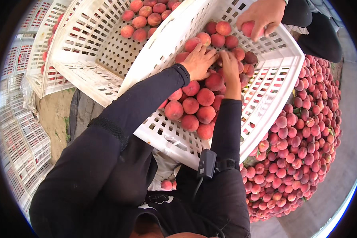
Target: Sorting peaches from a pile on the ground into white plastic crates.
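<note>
A white slatted plastic crate (270, 102) stands before me, with a layer of red peaches (205, 97) in it. My left hand (198, 62) lies palm down over the peaches, fingers spread towards the crate's middle. Close beside it, my right hand (230, 67) reaches in with bent fingers among the fruit. What lies under both palms is hidden, so a grip on a peach cannot be made out. At the crate's far right end, another person's hand (263, 16) holds a peach (248, 29) above the rest.
A second white crate (86, 32), partly filled with peaches (154, 19), adjoins on the left. Stacked crates (20, 125) line the far left. A large heap of peaches (294, 148) covers the ground at right. The other person's dark-clad leg (319, 38) is at upper right.
</note>
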Demonstrator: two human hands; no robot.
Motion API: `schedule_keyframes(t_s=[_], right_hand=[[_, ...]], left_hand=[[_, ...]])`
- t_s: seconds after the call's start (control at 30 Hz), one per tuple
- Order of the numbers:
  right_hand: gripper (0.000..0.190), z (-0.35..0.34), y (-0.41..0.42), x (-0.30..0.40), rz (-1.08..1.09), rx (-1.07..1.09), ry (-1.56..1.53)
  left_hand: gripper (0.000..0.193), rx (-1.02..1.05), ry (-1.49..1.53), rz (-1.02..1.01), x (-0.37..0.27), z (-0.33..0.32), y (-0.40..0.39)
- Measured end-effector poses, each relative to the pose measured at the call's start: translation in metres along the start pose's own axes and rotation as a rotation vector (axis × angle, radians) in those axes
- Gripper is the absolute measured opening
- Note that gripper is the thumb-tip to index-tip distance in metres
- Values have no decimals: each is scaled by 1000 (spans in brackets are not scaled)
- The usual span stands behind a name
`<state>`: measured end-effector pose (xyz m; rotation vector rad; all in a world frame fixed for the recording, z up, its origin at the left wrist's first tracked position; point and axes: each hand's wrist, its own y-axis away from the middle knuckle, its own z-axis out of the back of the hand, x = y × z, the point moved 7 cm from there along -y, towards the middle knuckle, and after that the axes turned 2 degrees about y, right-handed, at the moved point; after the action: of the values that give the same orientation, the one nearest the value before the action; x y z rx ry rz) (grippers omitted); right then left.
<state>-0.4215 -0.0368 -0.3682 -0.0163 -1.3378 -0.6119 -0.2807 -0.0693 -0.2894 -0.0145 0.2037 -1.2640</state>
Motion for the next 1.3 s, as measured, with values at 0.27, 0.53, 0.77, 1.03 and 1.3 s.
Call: schedule_keyframes(t_s=[0.27, 0.53, 0.77, 1.03, 1.3], right_hand=[[46, 15, -56, 8, -4, -65, -1521], [60, 52, -67, 15, -154, -563, -483], [51, 39, 10, 24, -220, -84, -68], [36, 19, 29, -11, 26, -108, 478], [41, 15, -13, -115, 452, -263, 831]], left_hand=[[61, -97, -68, 18, -5, 13, 0], [54, -61, -116, 55, -5, 11, 2], [63, -38, -14, 74, 0, 8, 3], [59, -138, 69, 21, 0, 11, 3], [70, -195, 367, -112, -18, 27, -13]])
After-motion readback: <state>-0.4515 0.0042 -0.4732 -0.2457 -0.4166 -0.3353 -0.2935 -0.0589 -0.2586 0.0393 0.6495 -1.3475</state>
